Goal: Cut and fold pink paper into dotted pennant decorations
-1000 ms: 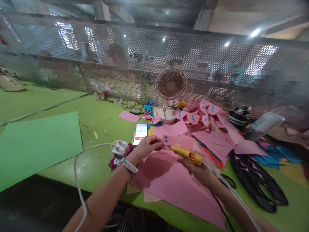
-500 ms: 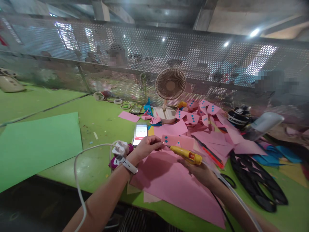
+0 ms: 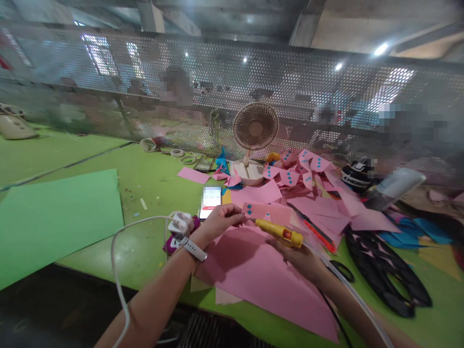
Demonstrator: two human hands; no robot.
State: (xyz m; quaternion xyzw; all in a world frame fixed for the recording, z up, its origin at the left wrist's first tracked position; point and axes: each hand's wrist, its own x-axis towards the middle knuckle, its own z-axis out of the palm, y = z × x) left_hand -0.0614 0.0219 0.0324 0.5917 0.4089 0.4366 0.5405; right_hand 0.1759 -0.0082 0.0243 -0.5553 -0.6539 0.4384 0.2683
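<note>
My left hand (image 3: pixel 227 216), with a white watch band at its wrist, pinches the left edge of a folded pink paper piece (image 3: pixel 279 213) marked with small blue diamonds. In my right hand (image 3: pixel 295 253) is a yellow soldering iron (image 3: pixel 279 232), its thin metal tip pointing left, close to my left fingertips. Whether the tip touches the paper is too small to tell. Beneath both hands lies a large pink paper sheet (image 3: pixel 261 280). A lit phone (image 3: pixel 210 203) rests just beyond my left hand.
A small fan (image 3: pixel 255 126) stands at the back by a perforated screen (image 3: pixel 203 53). Cut pink pieces (image 3: pixel 290 176) pile up beside it. Chargers (image 3: pixel 180 223) and a white cable sit left. A cutter (image 3: pixel 315 232) and black cushioned object (image 3: pixel 387 273) lie right; green sheet (image 3: pixel 65 212) far left.
Both hands, the soldering iron and the pink paper piece hold nearly the same positions. Behind the screen at the right, blurred shapes have shifted slightly.
</note>
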